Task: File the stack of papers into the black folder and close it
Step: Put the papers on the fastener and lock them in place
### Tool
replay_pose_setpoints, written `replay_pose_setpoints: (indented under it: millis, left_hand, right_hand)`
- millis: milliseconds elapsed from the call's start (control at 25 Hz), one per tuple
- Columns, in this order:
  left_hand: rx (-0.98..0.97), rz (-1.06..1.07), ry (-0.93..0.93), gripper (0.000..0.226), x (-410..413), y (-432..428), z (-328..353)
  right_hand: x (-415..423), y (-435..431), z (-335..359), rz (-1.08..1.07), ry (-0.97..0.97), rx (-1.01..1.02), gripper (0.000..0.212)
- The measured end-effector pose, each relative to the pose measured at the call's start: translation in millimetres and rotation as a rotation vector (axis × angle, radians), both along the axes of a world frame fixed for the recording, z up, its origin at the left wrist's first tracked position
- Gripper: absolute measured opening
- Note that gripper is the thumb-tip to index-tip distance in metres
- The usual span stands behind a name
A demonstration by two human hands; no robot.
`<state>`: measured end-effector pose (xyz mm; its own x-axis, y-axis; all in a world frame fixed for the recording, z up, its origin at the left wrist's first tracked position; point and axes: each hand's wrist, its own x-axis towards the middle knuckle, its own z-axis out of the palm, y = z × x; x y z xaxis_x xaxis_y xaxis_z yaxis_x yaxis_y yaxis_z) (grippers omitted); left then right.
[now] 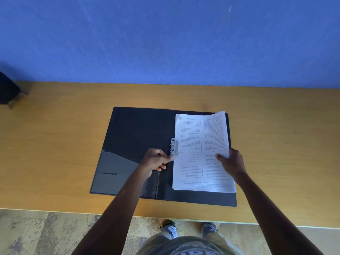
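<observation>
One black folder [138, 129] is counted; one stack of papers [193, 144] is seen; one metal clip [173, 147] is found; two hands are shown, a left hand [156, 160] and a right hand [232, 161]; one table [64, 135], one dark object [7, 89] and two shoes [168, 229] are noted.
</observation>
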<state>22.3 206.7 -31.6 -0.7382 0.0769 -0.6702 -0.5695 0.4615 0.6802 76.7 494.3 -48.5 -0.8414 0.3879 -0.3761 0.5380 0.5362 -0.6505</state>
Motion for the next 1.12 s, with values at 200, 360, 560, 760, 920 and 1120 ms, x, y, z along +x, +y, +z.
replay_pose_setpoints:
  millis: [200,360,560,760,920,1120]
  left_hand:
    - [-0.128,-0.007,0.032,0.031,5,7,-4]
    - [-0.166,-0.035,0.034,0.033,4,7,-1]
    - [-0.167,-0.050,0.037,0.034,2,5,0]
    - [-0.192,-0.078,0.021,0.036,0,5,1]
    - [-0.213,-0.097,-0.008,0.038,-2,5,4]
    - [-0.215,-0.117,-0.025,0.041,-5,3,6]
  right_hand:
    - [-6,6,12,0.243,-0.199,0.231,0.043]
    - [-7,14,17,0.198,-0.280,0.384,0.055]
    - [-1,12,12,0.113,-0.185,0.368,0.047]
    - [-1,19,10,0.136,-0.178,0.286,0.048]
    - [-8,20,17,0.159,-0.244,0.269,0.050]
    - [-10,-13,35,0.078,0.051,0.403,0.036]
